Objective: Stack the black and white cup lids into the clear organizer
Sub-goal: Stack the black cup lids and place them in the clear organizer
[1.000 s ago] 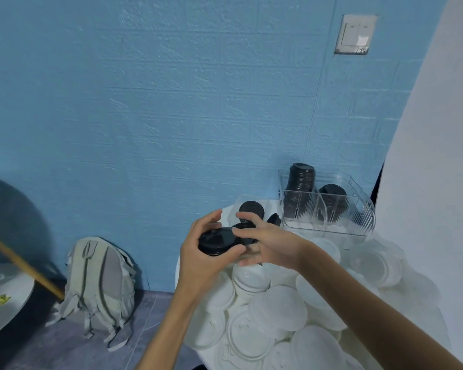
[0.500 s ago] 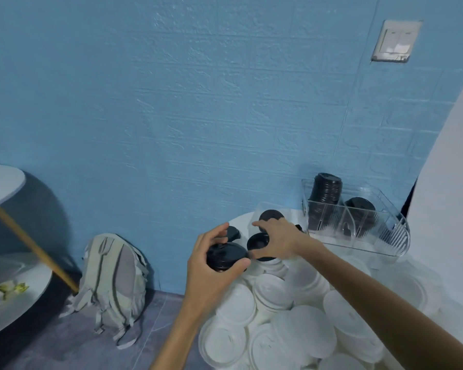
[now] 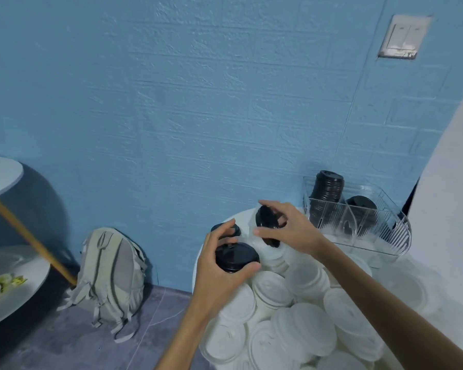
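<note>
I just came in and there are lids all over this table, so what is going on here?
A person is sorting cup lids. The left hand holds a small stack of black lids, and the right hand holds another black lid tilted on edge above the table. The clear organizer by the wall already has two stacks of black lids. Loose white lids cover the table.

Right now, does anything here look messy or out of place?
Yes. The white lids lie in a loose, overlapping heap across the round table, some tilted, unlike the tidy black stack in the clear organizer. A backpack slumps on the floor against the blue wall.
</note>
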Tool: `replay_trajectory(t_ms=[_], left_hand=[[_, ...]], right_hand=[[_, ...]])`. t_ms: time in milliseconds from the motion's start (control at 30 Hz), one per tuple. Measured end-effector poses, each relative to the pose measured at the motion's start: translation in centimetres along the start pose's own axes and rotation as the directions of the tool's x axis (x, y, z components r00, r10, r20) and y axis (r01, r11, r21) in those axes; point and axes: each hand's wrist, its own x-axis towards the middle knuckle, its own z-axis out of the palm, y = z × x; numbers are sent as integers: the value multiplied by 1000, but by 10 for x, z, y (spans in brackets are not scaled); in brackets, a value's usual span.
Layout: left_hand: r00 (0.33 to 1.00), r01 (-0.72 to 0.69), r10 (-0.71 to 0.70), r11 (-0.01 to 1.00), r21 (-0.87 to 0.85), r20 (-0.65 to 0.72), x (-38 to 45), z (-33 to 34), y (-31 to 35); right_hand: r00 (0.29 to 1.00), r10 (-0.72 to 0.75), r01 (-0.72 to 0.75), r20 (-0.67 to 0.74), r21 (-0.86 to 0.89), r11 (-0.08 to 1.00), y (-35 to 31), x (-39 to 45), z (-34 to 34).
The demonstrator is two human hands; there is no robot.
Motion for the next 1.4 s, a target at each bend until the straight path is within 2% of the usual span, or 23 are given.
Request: replay_trajectory(t_ms=[67,100,167,433,600,767,867,1000,1067,1133,1233,1400], left_hand=[[1000,-13,13,1000,-1,-1,-1,4,1],[1000,-19,19,1000,-5,-2,-1,6,1],[1000,-20,20,999,-30,-12,0,8,3],[998,-42,37,994,-104,-51,5,8,14],[999,-23,24,998,-53,25,9,6,9],[990,-68,61,996,53,128,8,8,10],[988,-108,94,989,106,125,4,13,10],[988,-147,138,980,132,75,-1,15,9],[985,-169,163,975,142,50,-2,14,10],[981,-196,194,966,168,26,-2,12,12],[979,-205,205,959,197,17,-1,12,13],[982,-186,186,972,146,13,-1,12,14]], right_hand=[[998,-3,24,-59,349,937,-15,-13,1],[998,-3,33,-66,463,886,-20,-20,3],[999,-8,31,-43,567,823,-23,-29,10],[978,77,-176,193,573,800,-17,-42,25],[972,66,-174,223,507,844,-21,-43,21],[947,79,-225,310,468,855,-26,-45,12],[925,51,-230,375,448,864,-28,-46,14],[922,63,-241,382,439,865,-32,-48,17],[930,102,-285,353,518,807,-31,-48,18],[928,162,-348,337,620,704,-28,-45,20],[891,240,-450,385,681,578,-27,-41,26],[879,229,-475,418,723,502,-23,-36,37]])
